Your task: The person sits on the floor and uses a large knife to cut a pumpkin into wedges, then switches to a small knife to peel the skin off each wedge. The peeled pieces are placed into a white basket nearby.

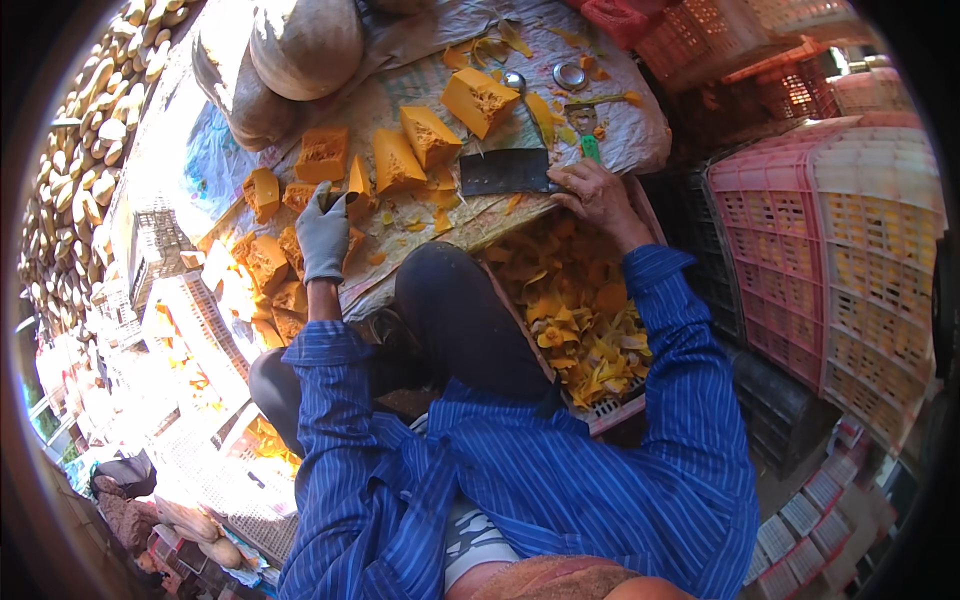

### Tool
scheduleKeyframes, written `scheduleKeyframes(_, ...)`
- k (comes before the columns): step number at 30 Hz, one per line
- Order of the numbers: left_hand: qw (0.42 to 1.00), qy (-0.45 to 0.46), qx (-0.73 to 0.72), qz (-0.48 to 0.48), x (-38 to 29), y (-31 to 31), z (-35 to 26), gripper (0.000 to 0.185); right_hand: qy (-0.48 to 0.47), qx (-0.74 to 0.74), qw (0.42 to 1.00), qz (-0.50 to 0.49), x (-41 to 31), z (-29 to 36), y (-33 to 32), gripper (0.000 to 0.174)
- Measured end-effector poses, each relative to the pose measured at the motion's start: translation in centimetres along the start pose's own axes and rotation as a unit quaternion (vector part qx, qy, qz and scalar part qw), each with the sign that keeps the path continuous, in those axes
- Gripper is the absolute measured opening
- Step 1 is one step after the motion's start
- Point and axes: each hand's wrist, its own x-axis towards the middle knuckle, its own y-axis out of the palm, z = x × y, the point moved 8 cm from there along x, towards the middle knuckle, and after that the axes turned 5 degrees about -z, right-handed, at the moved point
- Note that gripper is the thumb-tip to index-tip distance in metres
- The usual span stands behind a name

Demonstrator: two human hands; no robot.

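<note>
My right hand [594, 196] is bare and closes around the handle end of a cleaver, whose dark broad blade [504, 172] lies low over the covered work surface. My left hand [324, 234], in a grey glove with dark fingertips, reaches among cut pumpkin pieces. Its thumb and forefinger are beside a narrow pumpkin wedge [359, 178]; whether they grip it is unclear. Peeled orange chunks sit past the blade, among them a large block [480, 102] and a tapered piece [396, 160]. More chunks [264, 262] are heaped by my left wrist.
Whole pumpkins [307, 49] stand at the back left. A green-handled peeler [589, 146], a metal ring [570, 76] and a round-ended metal tool [514, 81] lie behind the cleaver. A crate of peelings [585, 330] sits beside my knee. Plastic crates [772, 247] are stacked at right.
</note>
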Motion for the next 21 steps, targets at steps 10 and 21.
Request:
scheduleKeyframes(10,1.0,-0.024,0.002,-0.004,-2.6,-1.4,3.3,0.035,0.248,-0.052,0.964,-0.08,-1.1,-6.7,-1.8,0.047)
scheduleKeyframes(21,0.999,-0.033,-0.009,-0.009,-4.0,-1.2,1.2,0.038,0.231,-0.146,0.95,-0.148,0.4,-11.0,-3.5,0.044)
